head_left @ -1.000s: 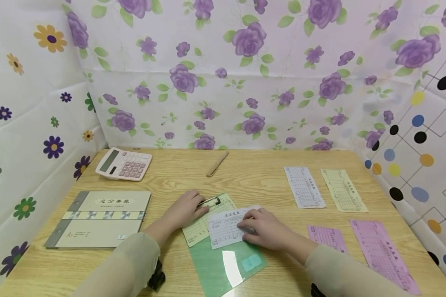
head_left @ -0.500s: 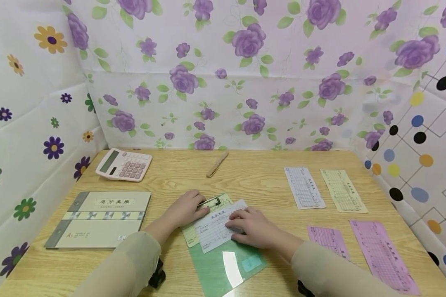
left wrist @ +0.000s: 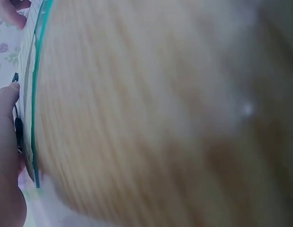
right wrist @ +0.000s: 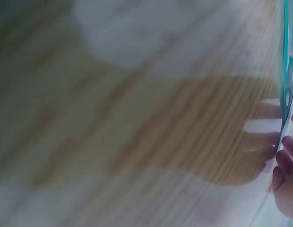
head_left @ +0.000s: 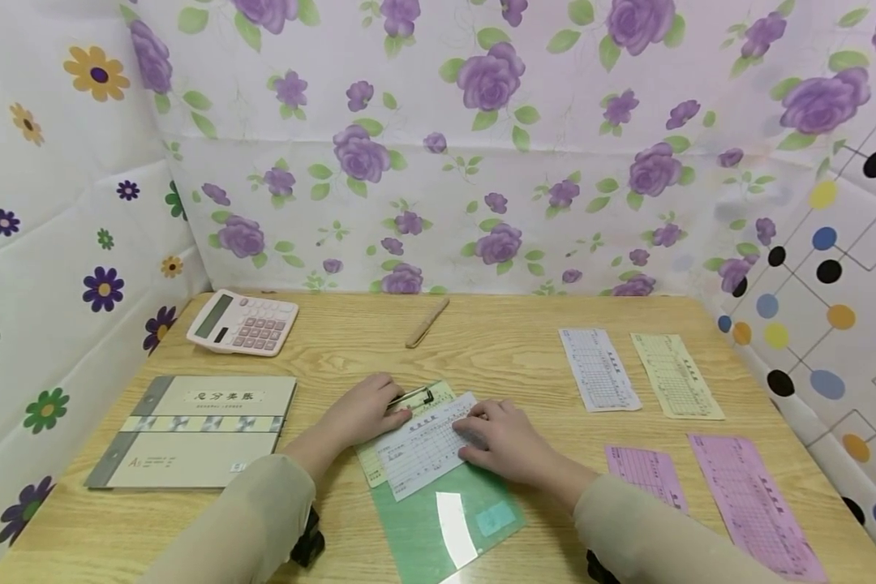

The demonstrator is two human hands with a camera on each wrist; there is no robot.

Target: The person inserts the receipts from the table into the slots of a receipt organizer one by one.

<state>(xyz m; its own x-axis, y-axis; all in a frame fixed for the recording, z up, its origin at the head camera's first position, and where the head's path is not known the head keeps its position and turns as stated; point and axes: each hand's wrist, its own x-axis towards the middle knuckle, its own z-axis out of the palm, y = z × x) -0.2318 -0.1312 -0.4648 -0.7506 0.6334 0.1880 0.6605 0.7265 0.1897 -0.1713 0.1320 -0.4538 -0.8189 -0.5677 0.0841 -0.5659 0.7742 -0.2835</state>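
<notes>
Right hand (head_left: 500, 444) at the right edge of the white slip (head_left: 422, 456).

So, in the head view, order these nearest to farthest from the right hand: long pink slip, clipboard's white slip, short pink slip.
1. White slip on the clipboard, touching the right hand
2. Short pink slip, to its right
3. Long pink slip, farther right
</notes>
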